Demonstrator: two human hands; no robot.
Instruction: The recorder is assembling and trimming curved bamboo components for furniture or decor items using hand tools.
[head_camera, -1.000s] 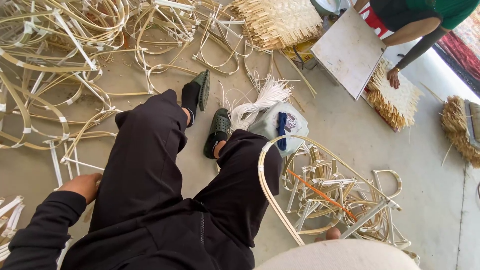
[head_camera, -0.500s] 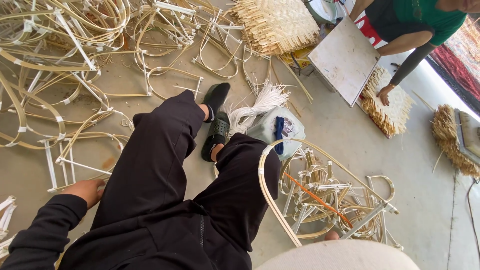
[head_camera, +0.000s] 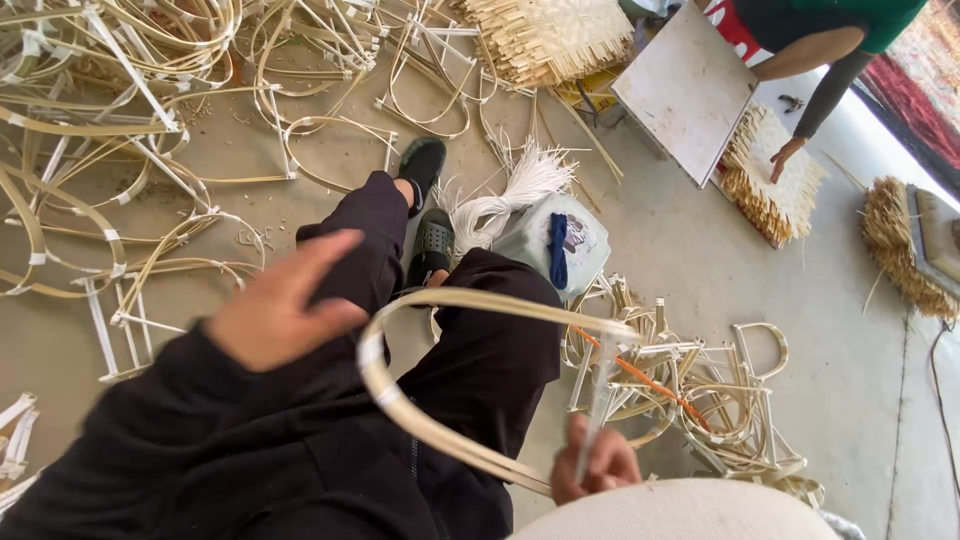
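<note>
**Pale cane hoop held over black trousers**

Cane, bent into a rounded frame (head_camera: 420, 400), arcs across the person's lap above the black trousers (head_camera: 470, 370). The right hand (head_camera: 595, 465) is closed around the frame's lower ends, low in the view, just above a pale rounded cushion (head_camera: 680, 510). The left hand (head_camera: 280, 305) is raised and blurred, fingers spread loosely and holding nothing; it hangs just left of the frame's curve without touching it.

Beyond the knees, 2 dark shoes (head_camera: 428, 215) rest on the concrete floor (head_camera: 680, 250). Just past them lie a bundle of white strips (head_camera: 520, 185) and a pale plastic tub (head_camera: 560, 245) with a blue item on its lid. To the right of the legs sits a heap of finished cane frames (head_camera: 700, 390) with an orange rod lying across it. More bent cane loops (head_camera: 130, 130) sprawl over the floor at the left.

At the top right, another person's hand (head_camera: 783, 155) presses on a woven straw mat (head_camera: 770, 185), beside a tilted white board (head_camera: 685, 90).
</note>
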